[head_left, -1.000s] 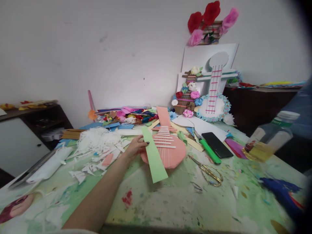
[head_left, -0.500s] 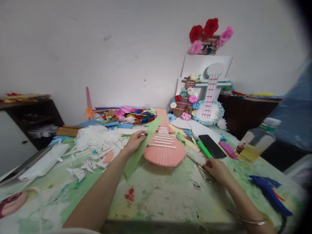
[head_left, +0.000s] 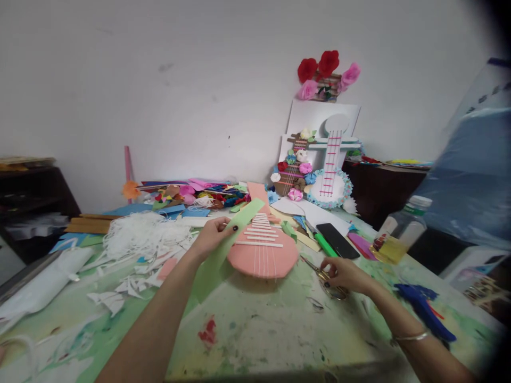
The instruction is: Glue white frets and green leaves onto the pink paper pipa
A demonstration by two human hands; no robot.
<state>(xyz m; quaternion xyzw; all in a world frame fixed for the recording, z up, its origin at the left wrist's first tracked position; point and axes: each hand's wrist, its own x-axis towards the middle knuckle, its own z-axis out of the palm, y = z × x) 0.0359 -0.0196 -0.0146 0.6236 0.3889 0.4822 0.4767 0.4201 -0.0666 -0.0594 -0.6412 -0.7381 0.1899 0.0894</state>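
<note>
My left hand (head_left: 211, 238) pinches a long strip of light green paper (head_left: 244, 214) that slants over the left side of a pink paper guitar (head_left: 243, 261). The guitar lies flat, with white bars across its neck and body and thin white strings towards me. To its right, my right hand (head_left: 346, 274) has its thumb and fingers closed on the gold handles of a pair of scissors (head_left: 314, 267). The scissors lie low at the table, blades pointing to the guitar.
White paper scraps and shredded strips (head_left: 138, 239) cover the left. A green marker (head_left: 325, 244), a black phone (head_left: 337, 240), a bottle of yellow liquid (head_left: 401, 231) and a blue glue gun (head_left: 425, 308) are on the right. Decorated paper guitars (head_left: 330, 183) lean at the back.
My right fingers have come round the scissors' handles, where before they were beside them. My left hand still holds the green strip. The whole view has shifted a little.
</note>
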